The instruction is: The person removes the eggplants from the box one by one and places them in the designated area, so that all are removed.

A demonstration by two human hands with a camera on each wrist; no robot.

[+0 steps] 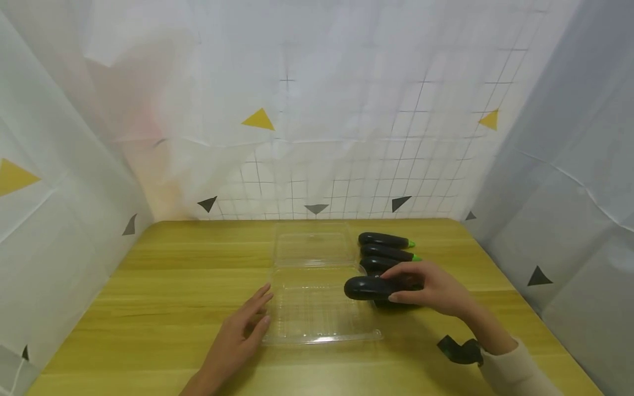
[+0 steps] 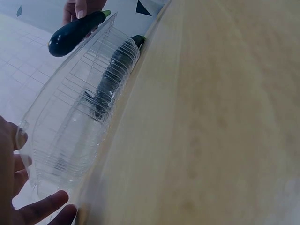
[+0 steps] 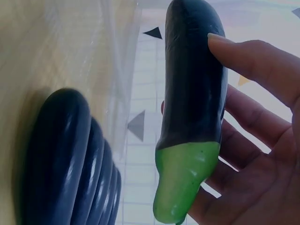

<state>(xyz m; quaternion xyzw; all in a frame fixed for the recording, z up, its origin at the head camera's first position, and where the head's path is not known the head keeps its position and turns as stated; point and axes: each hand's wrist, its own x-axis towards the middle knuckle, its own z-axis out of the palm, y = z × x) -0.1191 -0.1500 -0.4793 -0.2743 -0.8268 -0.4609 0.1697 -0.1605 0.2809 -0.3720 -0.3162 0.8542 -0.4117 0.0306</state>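
In the head view my right hand [image 1: 433,289] pinches a dark eggplant [image 1: 364,288] between thumb and fingers. It is lifted above the table, just right of a clear plastic clamshell box [image 1: 322,308]. The right wrist view shows the green stem end [image 3: 185,178] and the thumb pressed along the dark skin. Several more eggplants [image 1: 383,240] lie side by side on the table, partly hidden below that hand. My left hand [image 1: 238,330] is at the box's left edge, its fingers spread and loosely bent around the rim [image 2: 23,136]. The box lid [image 1: 312,247] lies folded back, away from me.
The wooden tabletop [image 1: 163,308] ends at a white grid-lined sheet [image 1: 317,165] behind, with more sheets at both sides. Black and yellow triangles are on the sheets. A black strap [image 1: 460,352] hangs by the right wrist.
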